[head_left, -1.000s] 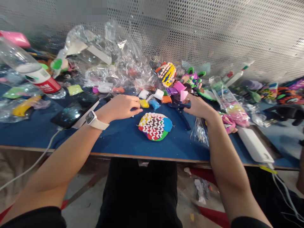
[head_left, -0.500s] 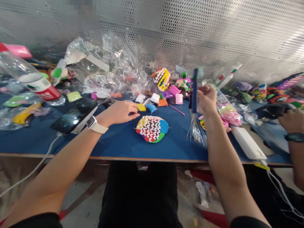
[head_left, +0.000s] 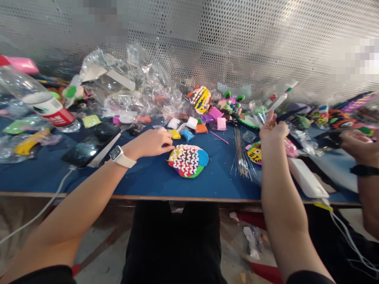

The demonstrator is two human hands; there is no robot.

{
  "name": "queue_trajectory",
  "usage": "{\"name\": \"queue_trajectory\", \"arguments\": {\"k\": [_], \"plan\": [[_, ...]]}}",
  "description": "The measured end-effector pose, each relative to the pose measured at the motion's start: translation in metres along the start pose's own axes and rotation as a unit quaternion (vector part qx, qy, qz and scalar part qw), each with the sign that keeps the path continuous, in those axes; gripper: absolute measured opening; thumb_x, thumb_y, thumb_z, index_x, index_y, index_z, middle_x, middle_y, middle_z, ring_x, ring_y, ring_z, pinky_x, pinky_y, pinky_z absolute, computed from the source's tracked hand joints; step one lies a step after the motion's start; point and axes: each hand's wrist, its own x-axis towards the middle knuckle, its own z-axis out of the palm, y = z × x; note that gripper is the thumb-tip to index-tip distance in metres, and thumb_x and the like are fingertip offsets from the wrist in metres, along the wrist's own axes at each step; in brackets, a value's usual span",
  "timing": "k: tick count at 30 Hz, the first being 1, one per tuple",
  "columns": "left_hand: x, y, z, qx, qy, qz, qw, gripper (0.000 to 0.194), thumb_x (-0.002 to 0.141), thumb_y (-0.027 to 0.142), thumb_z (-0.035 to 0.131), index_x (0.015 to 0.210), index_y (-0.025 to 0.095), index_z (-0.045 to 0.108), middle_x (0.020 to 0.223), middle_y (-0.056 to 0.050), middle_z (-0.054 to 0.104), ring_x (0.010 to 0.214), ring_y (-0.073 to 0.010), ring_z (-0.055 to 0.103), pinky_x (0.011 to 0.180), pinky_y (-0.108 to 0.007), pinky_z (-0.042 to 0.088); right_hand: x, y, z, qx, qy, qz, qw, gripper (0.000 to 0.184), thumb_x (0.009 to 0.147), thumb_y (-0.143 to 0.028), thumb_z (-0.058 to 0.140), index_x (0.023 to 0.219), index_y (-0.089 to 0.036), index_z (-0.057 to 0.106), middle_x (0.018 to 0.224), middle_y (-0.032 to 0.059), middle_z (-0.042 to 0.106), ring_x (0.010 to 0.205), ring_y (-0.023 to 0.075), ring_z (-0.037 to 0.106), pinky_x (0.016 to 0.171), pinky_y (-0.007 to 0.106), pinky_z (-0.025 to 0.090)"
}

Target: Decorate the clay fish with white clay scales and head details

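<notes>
A multicoloured modelling-clay piece (head_left: 188, 161) lies flat on the blue table, with wavy white strips across it. Thin wire ends stick out at its sides. At its upper left edge, my left hand (head_left: 152, 142) is loosely curled, thumb apart from the fingers and its tip at the clay. My right hand (head_left: 272, 125) is stretched to the right side, fingers partly curled. A dark blue strip (head_left: 291, 113) shows just beyond it; whether my fingers grip it is hidden. A bundle of thin metal wires (head_left: 243, 159) lies left of my right forearm.
Clay packets (head_left: 201, 128) sit behind the piece. Left are a phone (head_left: 81, 149) and a plastic bottle (head_left: 55, 108). A yellow clay face (head_left: 254, 155) and a white power bank (head_left: 308, 177) with cables lie right. Another person's hand (head_left: 359, 144) works at far right.
My right hand has moved right from above the wire bundle, and the upright blue strip has left that spot. The wires now lie in plain view. My left hand has barely moved.
</notes>
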Motion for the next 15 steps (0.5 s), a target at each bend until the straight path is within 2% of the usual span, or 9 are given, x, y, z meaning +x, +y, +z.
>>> {"name": "queue_trajectory", "arguments": {"k": [3, 6, 10, 15], "plan": [[0.000, 0.000, -0.001, 0.001, 0.003, 0.001, 1.000, 0.036, 0.105, 0.039, 0.055, 0.086, 0.019, 0.078, 0.093, -0.006, 0.076, 0.085, -0.0197, 0.068, 0.074, -0.033, 0.044, 0.003, 0.003, 0.001, -0.064, 0.005, -0.021, 0.998, 0.042, 0.107, -0.013, 0.022, 0.075, -0.024, 0.047, 0.099, 0.0077, 0.058, 0.099, 0.0135, 0.077, 0.086, 0.026, 0.067], [0.000, 0.000, 0.000, -0.005, 0.010, 0.006, 1.000, 0.034, 0.104, 0.037, 0.057, 0.085, 0.020, 0.078, 0.092, -0.006, 0.077, 0.085, -0.0195, 0.069, 0.074, -0.032, 0.044, 0.005, 0.008, -0.001, -0.125, -0.013, -0.043, 0.991, 0.038, 0.103, -0.016, 0.032, 0.067, -0.026, 0.038, 0.093, 0.0064, 0.055, 0.110, 0.0185, 0.077, 0.096, 0.033, 0.065], [0.000, 0.001, -0.001, 0.001, 0.013, 0.010, 1.000, 0.034, 0.105, 0.036, 0.056, 0.086, 0.020, 0.079, 0.093, -0.006, 0.077, 0.085, -0.0188, 0.069, 0.074, -0.031, 0.045, 0.007, 0.009, -0.006, -0.194, -0.039, -0.091, 0.976, 0.038, 0.103, -0.030, 0.034, 0.065, -0.031, 0.032, 0.088, 0.0073, 0.050, 0.127, 0.0246, 0.072, 0.105, 0.040, 0.062], [0.000, 0.002, -0.003, 0.021, -0.007, 0.005, 1.000, 0.037, 0.108, 0.038, 0.055, 0.085, 0.019, 0.076, 0.093, -0.005, 0.077, 0.086, -0.0183, 0.069, 0.075, -0.030, 0.044, 0.014, 0.004, -0.013, -0.247, -0.103, -0.142, 0.953, 0.035, 0.101, -0.042, 0.024, 0.067, -0.033, 0.022, 0.090, 0.0092, 0.048, 0.132, 0.0294, 0.069, 0.111, 0.049, 0.058]]}}
